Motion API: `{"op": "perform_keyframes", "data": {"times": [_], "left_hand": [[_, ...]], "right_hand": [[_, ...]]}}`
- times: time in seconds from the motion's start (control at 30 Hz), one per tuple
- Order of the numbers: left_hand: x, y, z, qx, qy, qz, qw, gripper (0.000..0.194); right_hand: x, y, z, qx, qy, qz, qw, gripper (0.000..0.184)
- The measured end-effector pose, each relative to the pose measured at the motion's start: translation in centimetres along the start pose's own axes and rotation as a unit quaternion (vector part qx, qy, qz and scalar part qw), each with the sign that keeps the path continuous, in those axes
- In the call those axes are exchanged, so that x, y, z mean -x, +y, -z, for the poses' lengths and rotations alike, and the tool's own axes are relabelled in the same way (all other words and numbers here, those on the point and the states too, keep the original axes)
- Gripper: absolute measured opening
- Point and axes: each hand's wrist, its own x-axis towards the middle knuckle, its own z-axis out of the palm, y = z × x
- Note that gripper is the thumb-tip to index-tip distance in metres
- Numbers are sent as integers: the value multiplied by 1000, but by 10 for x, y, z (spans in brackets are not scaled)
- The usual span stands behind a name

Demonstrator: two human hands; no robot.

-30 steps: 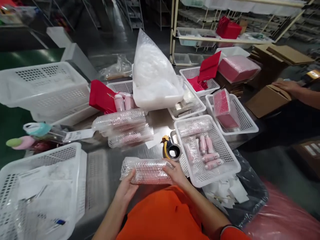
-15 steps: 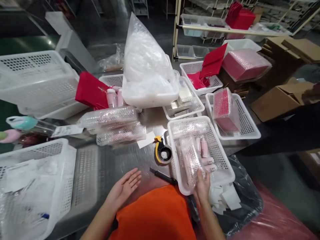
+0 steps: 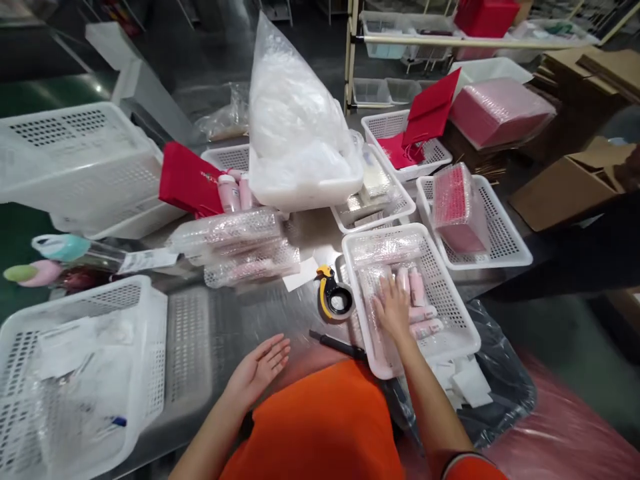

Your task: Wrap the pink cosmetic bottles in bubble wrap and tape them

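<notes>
Brushed-metal worktop (image 3: 240, 320) runs beneath me, a dark-floored storeroom behind. My right hand (image 3: 394, 310) rests open on clear bubble-wrapped pink bundles (image 3: 376, 333) inside the perforated white plastic basket (image 3: 453, 333); my left hand (image 3: 260, 370), palm up, grasps nothing near the black-handled cutter (image 3: 337, 345).

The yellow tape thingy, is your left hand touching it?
Apart. The head view shows shiny table between the left hand and the yellow-and-black tape dispenser; the open hand is nearer your body.
</notes>
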Motion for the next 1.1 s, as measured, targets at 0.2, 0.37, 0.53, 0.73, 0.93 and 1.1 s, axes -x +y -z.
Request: {"op": "perform_keyframes", "data": {"times": [0.2,0.37,0.53,0.73,0.93,1.1], "left_hand": [[-1,9,25,26,9,-14,1000,31],[-12,40,39,-41,-1,-112,993,8],[-24,146,45,-133,71,-352,924,15],[-39,265,-5,-532,124,-584,600,58],[-71,316,-57,-710,43,-524,468,103],[-59,315,-53,-672,21,-531,516,91]], "right_hand": [[-13,-12,-31,86,0,35,996,53],[-12,6,-32,81,33,60,994,56],[-18,-21,-19,2,134,31,990,62],[-37,-111,-23,-156,101,103,977,50],[-17,-147,-46,-251,27,66,965,45],[12,-161,-49,-351,-35,-27,935,41]]}}
